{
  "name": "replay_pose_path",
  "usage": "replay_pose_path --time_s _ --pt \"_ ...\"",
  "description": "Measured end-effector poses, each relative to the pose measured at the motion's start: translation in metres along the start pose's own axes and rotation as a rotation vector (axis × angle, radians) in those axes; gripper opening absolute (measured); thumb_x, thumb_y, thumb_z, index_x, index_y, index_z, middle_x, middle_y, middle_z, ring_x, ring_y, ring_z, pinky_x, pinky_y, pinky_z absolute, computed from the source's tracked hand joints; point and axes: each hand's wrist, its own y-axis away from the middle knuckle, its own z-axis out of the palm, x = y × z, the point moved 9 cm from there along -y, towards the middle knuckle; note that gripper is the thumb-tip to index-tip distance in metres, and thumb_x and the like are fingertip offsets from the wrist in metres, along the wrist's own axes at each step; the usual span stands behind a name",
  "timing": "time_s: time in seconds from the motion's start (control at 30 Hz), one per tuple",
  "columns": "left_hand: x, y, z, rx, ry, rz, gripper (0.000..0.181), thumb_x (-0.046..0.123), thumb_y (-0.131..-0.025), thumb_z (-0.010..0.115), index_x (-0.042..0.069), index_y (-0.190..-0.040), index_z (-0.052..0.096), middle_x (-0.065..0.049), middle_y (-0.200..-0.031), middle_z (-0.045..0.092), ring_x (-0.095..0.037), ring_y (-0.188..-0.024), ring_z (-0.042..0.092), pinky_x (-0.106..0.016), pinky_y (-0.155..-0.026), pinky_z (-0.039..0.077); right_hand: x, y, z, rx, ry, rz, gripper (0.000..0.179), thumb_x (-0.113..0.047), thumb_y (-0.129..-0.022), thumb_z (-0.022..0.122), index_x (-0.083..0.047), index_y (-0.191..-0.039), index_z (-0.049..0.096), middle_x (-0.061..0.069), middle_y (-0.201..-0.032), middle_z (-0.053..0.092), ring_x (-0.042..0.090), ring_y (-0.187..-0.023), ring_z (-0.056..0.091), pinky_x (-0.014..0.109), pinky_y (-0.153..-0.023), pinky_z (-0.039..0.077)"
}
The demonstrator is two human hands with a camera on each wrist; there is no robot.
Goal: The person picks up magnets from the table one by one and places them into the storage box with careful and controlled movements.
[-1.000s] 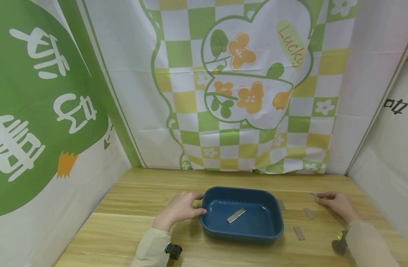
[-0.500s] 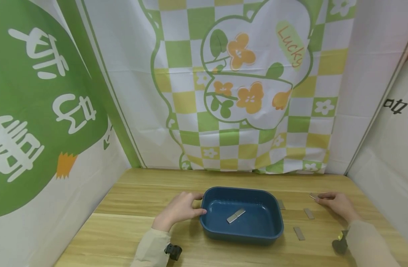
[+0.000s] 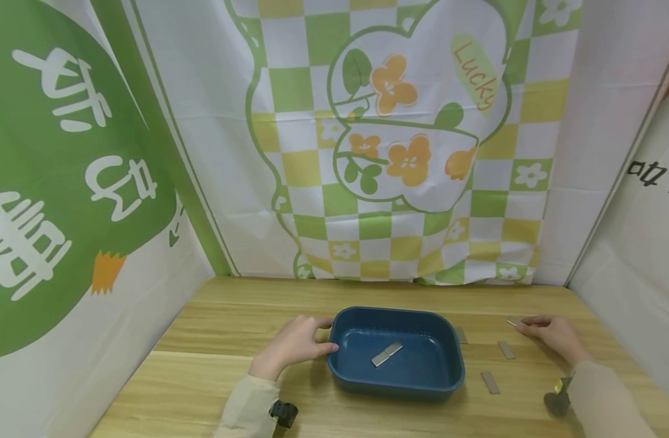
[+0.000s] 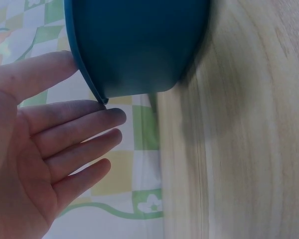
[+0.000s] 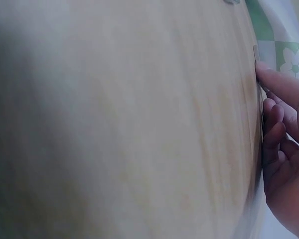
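Note:
In the head view a dark blue rectangular basin (image 3: 397,387) stands on the table. Two thin silver-grey rectangular pieces (image 3: 386,354) lie end to end on its floor. My left hand (image 3: 293,347) is at the basin's left end, fingers fairly straight. Its thumb and index finger touch the rim, as the left wrist view of the hand (image 4: 45,134) shows. Off to the right, my right hand (image 3: 556,337) pinches a similar small flat grey piece (image 3: 513,321) by one end, low at the tabletop. In the right wrist view the thumb (image 5: 281,84) lies over that piece.
Between basin and right hand lie two more flat grey pieces, a farther one (image 3: 506,350) and a nearer one (image 3: 490,383). Another piece (image 3: 461,336) is partly hidden behind the basin's right end. Patterned cloth (image 3: 400,243) hangs along the wooden table's (image 3: 247,292) back edge.

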Motion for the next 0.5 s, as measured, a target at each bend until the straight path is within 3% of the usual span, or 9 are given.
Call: replay_pose_path --time_s 0.13,0.3,0.37,0.5 --pt "-0.0002 0.0003 0.0002 -0.001 0.000 -0.004 0.054 0.038 -0.084 0.071 0.007 -0.126 0.061 -0.010 -0.121 0.066 -0.027 -0.111 0.063 -0.044 -0.091 0.052 -0.0004 0.0007 -0.0010 0.016 -0.008 0.000 0.057 -0.043 -0.087 0.065 0.006 -0.117 0.062 0.034 -0.126 0.053 0.053 -0.112 0.048 0.056 -0.086 0.042" --pt "-0.0004 0.0004 0.0004 0.000 0.001 -0.008 0.054 0.038 -0.083 0.071 0.007 -0.126 0.061 -0.009 -0.121 0.066 -0.027 -0.111 0.063 -0.044 -0.091 0.052 0.0027 -0.0007 -0.0016 0.034 -0.008 0.001 0.057 -0.044 -0.085 0.067 0.005 -0.114 0.064 0.032 -0.123 0.057 0.044 -0.104 0.055 0.039 -0.077 0.045" --pt "-0.0005 0.0005 0.0006 0.001 0.000 -0.007 0.054 0.038 -0.083 0.071 0.007 -0.126 0.061 -0.009 -0.121 0.066 -0.027 -0.111 0.063 -0.044 -0.090 0.052 0.0037 -0.0013 -0.0013 0.030 -0.002 0.001 0.057 -0.044 -0.086 0.067 0.005 -0.114 0.065 0.032 -0.123 0.056 0.043 -0.104 0.055 0.039 -0.077 0.044" --pt "-0.0005 0.0007 0.0008 0.000 0.001 -0.008 0.054 0.038 -0.083 0.071 0.007 -0.126 0.061 -0.009 -0.121 0.066 -0.027 -0.111 0.063 -0.044 -0.090 0.052 0.0045 -0.0018 -0.0006 0.008 -0.003 0.007 0.058 -0.046 -0.087 0.064 0.006 -0.114 0.064 0.034 -0.126 0.053 0.050 -0.110 0.051 0.052 -0.083 0.044"
